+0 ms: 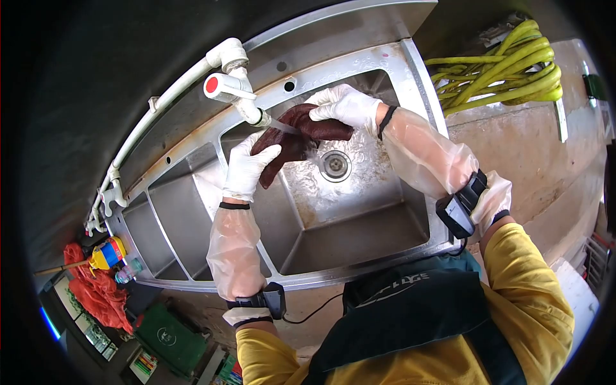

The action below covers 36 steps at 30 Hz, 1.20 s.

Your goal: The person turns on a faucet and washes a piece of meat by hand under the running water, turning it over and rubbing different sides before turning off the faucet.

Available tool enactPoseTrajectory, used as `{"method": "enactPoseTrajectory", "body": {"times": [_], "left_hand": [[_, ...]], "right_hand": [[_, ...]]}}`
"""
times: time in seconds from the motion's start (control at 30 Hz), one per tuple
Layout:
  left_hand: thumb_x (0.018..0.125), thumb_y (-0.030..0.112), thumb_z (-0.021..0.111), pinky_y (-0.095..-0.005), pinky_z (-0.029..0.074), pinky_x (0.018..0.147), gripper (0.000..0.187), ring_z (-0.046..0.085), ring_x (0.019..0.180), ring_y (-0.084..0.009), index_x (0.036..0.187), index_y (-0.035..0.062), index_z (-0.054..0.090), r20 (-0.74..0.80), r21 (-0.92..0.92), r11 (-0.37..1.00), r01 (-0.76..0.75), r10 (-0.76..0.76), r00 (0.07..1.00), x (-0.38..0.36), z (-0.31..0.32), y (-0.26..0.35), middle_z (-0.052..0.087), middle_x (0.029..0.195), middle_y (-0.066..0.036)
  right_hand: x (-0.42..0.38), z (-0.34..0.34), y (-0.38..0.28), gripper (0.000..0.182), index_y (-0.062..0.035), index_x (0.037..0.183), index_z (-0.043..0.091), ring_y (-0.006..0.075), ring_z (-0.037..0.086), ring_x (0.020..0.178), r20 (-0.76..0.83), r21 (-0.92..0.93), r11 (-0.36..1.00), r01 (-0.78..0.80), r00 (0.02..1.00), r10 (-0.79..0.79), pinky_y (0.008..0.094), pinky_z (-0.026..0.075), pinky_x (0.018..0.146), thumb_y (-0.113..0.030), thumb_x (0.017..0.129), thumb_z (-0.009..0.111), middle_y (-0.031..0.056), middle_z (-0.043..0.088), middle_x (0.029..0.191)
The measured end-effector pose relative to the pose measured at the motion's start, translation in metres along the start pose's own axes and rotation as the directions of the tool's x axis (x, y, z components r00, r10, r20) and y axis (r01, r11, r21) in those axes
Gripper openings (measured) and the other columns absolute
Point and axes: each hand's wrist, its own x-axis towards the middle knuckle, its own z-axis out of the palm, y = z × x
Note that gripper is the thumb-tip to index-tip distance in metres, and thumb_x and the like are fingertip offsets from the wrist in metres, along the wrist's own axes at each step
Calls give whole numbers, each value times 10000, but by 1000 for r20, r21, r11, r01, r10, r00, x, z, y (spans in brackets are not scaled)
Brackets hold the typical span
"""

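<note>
A wet dark maroon cloth (pixel 292 144) hangs between my two white-gloved hands, above the right-hand basin of a steel sink (pixel 350 240). My left hand (pixel 247 168) grips its lower left part, with the thumb over the front. Near the upper right end, my right hand (pixel 346 106) has its fingers closed on the cloth. Water runs from the white tap (pixel 247 106) onto the cloth's middle and splashes into the basin. Below the cloth the round drain (pixel 335 165) shows. Clear plastic sleeves cover both forearms.
More basins (pixel 176 218) lie to the left. A white pipe (pixel 160 106) runs along the wall. A coiled yellow-green hose (pixel 507 70) lies at the upper right. A yellow bottle (pixel 108 253), red bag (pixel 96 292) and green bin (pixel 170 340) are at the lower left.
</note>
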Motion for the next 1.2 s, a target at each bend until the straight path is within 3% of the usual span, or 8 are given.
{"method": "enactPoseTrajectory", "body": {"times": [0.17, 0.27, 0.5, 0.7, 0.8, 1.2], "left_hand": [[824, 165, 647, -235, 469, 727, 294, 575, 804, -100, 1054, -17, 621, -222, 102, 993, -61, 82, 972, 2, -5, -10, 644, 936, -58], [843, 181, 633, -231, 467, 742, 300, 573, 824, -101, 1071, -12, 617, -265, -3, 998, -68, 64, 962, -1, -1, -6, 641, 958, -62], [881, 197, 586, -251, 464, 818, 355, 574, 923, -126, 1151, -32, 560, -219, -315, 948, -35, -37, 975, -12, 10, 14, 606, 1067, -75], [889, 200, 572, -262, 456, 847, 366, 566, 964, -140, 1172, -30, 543, -221, -213, 975, -65, 17, 975, -7, 4, 5, 593, 1105, -94], [880, 232, 586, -264, 447, 860, 371, 558, 968, -133, 1159, -11, 554, -202, -247, 968, -42, -9, 979, -9, 6, 7, 585, 1102, -62], [894, 227, 559, -291, 500, 770, 356, 608, 876, -171, 1144, -25, 547, -187, -378, 926, -23, -52, 981, -11, 17, 13, 615, 1027, -115]], "right_hand": [[-4, 2, -3, 217, -7, 1016, 638, 126, 615, 787, -46, -59, 998, 2, 999, -5, 259, 499, 731, -39, 801, 626, 73, 666, 889], [-9, 5, -8, 217, -8, 1012, 640, 122, 611, 786, -66, -119, 993, 18, 998, -26, 256, 495, 732, -36, 798, 623, 73, 665, 889], [-7, 7, -8, 214, -7, 1010, 652, 145, 612, 785, -82, -102, 994, 30, 996, -39, 280, 500, 732, -13, 800, 612, 87, 662, 896], [-7, 4, -8, 222, 5, 1036, 631, 118, 607, 806, -67, -145, 988, 59, 995, -69, 250, 489, 757, -42, 821, 603, 73, 658, 908], [-8, 4, -8, 223, 4, 1037, 631, 118, 608, 802, -71, -119, 992, 45, 996, -54, 249, 490, 753, -46, 822, 607, 73, 658, 906], [-7, 4, -1, 208, -5, 1017, 633, 125, 610, 800, -67, 23, 1000, 3, 998, -1, 258, 498, 745, -42, 813, 617, 74, 657, 914]]}}
